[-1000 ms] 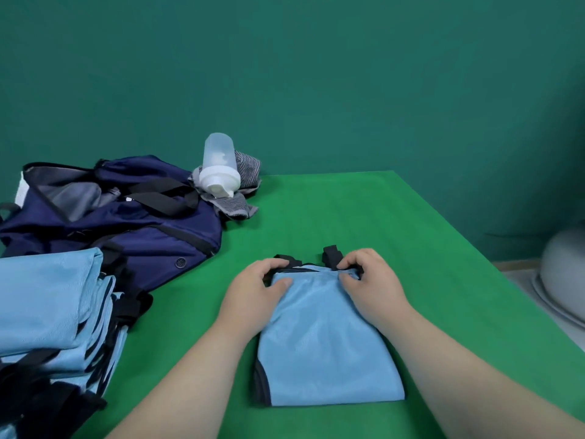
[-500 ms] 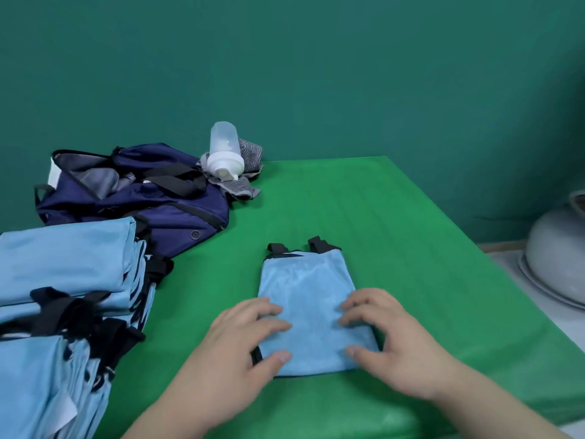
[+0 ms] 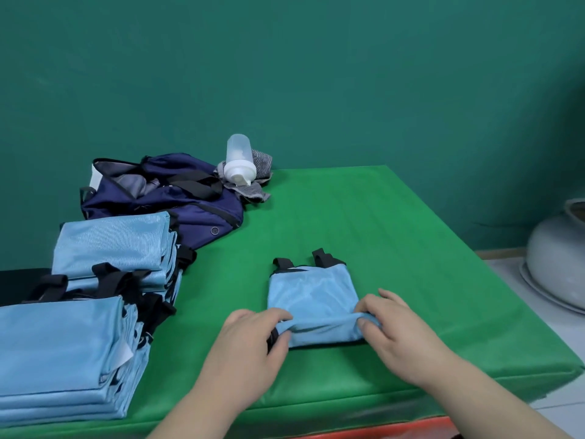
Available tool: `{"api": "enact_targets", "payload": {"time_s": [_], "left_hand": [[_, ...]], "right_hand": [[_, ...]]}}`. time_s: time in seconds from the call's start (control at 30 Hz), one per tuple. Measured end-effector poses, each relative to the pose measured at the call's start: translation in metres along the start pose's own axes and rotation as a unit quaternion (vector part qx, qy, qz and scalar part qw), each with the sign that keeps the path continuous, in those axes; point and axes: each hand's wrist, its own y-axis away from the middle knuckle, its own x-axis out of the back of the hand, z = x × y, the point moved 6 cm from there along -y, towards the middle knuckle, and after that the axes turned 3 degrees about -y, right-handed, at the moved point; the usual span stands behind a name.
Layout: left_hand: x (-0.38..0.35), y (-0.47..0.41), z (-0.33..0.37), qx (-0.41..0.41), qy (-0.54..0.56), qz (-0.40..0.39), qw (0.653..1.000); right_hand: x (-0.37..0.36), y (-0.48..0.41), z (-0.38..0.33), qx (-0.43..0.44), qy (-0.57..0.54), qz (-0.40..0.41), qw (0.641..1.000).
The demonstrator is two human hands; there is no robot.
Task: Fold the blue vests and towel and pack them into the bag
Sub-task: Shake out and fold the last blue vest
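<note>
Half a second ago both hands lay flat on the near part of the blue vest (image 3: pixel 311 294); now they have curled in and pinched its near hem, which is raised off the cover in a soft roll. The left hand (image 3: pixel 250 340) grips the left end of that hem and the right hand (image 3: pixel 399 331) the right end, fingers closed on the fabric. Holding both ends seems meant to keep the edge straight as it is turned over toward the black straps at the far end, which would halve the bundle.

The vest lies near the front edge of the table (image 3: pixel 395 248), about mid-width. Along the left edge sit two stacks of folded vests, the near stack (image 3: pixel 60 353) and the far stack (image 3: pixel 114 242), kept close to the navy bag (image 3: pixel 164 198), which gapes open at the back left corner, ready for packing. Beside the bag a clear bottle (image 3: pixel 239 160) rests on a grey striped cloth (image 3: pixel 258 185), probably the towel, though it is too crumpled to be sure.

The table wears a smooth green cover, a teal wall (image 3: pixel 316 74) stands behind, and a white pot (image 3: pixel 557 258) sits off the right edge.
</note>
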Motion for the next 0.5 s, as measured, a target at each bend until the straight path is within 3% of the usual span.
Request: {"api": "enact_targets", "payload": {"time_s": [0.2,0.37,0.5], "left_hand": [[0.003,-0.015,-0.01,0.112,0.145,0.028,0.983],[-0.005,-0.052,-0.025,0.164,0.13,0.056,0.976],[-0.019,-0.066,-0.039,0.189,0.055,0.011,0.98]], "right_hand": [[0.009,-0.015,0.009,-0.125,-0.121,0.133,0.976],[0.0,-0.054,0.015,-0.156,-0.069,0.146,0.974],[-0.013,-0.078,0.025,-0.186,-0.028,0.114,0.975]]}}
